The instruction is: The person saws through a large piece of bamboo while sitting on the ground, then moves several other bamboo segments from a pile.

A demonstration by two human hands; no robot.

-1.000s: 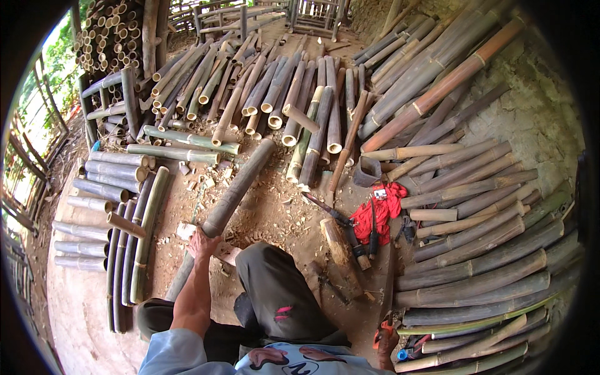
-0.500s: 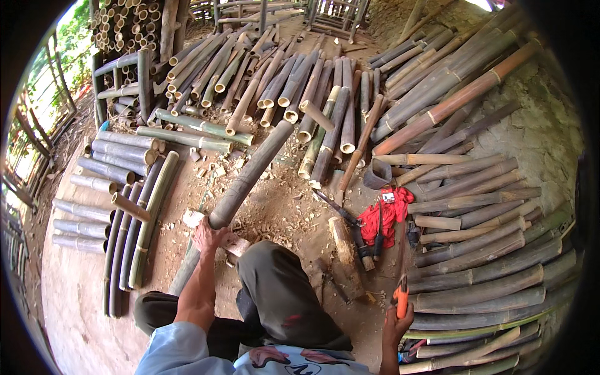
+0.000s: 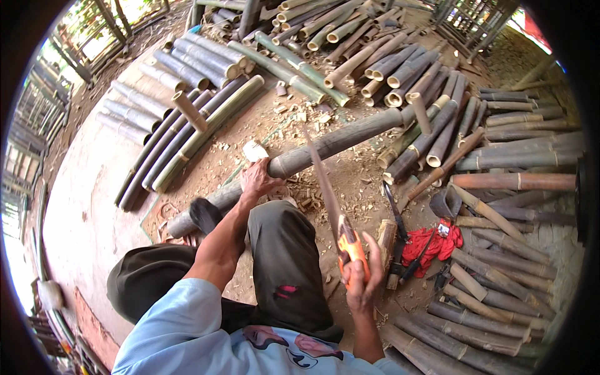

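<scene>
Change since a second ago: right hand [image 3: 361, 284] was out of view, then came up at the lower right with the orange handle; now it's fisted on the handsaw [image 3: 331, 206], raised beside the right knee. Left hand [image 3: 258, 180] hasn't shifted, still pressed palm-down on the long bamboo pole [image 3: 325, 147] near its cut end. Read: pole is pinned and the tool is in hand, so my call is sawing is about to begin, no cut started yet. Saw's long axis runs up and slightly left from the handle, tip over the pole, crossing it at a steep angle. Pole lies diagonally on the dirt floor [image 3: 350, 194], low end by the left foot, far end up-right into the bamboo stack [image 3: 412, 81]. A red cloth [image 3: 431, 244] sits right of the saw.
</scene>
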